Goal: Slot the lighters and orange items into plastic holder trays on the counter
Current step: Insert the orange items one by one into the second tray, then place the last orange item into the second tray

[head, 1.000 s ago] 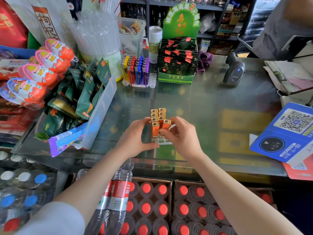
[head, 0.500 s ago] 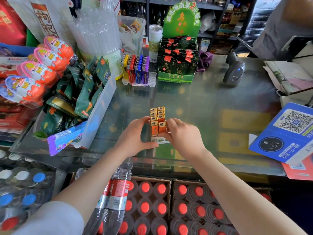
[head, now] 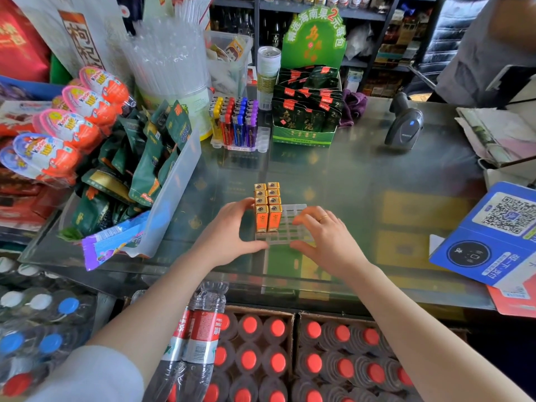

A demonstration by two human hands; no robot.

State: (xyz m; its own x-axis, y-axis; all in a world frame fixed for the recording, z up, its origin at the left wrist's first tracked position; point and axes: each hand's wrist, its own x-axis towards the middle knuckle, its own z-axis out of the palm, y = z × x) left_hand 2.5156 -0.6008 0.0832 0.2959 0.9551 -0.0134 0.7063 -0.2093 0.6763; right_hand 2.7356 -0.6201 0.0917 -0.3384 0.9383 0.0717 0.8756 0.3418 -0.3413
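1. Hands rest on both sides of the clear holder tray (head: pixel 293 227) on the glass counter (head: pixel 362 181). The left hand (head: pixel 229 233) has its fingers spread loosely, with the thumb at the tray's near edge and fingertips beside the orange items (head: pixel 267 207). The right hand (head: pixel 324 239) lies open over the tray's empty slots and grips nothing.
2. Orange items stand upright in two rows at the tray's left side; the right slots are still free, so I judge the filling as partly done.
3. Next move probably needs more pieces, or steadying the tray.
4. Second tray with coloured lighters (head: pixel 235 123) stands well apart, further back, beside the green box (head: pixel 304 123).
5. Open counter lies to the right and behind; the snack bin (head: pixel 174 192) crowds the left, and the near counter edge is close to the wrists.
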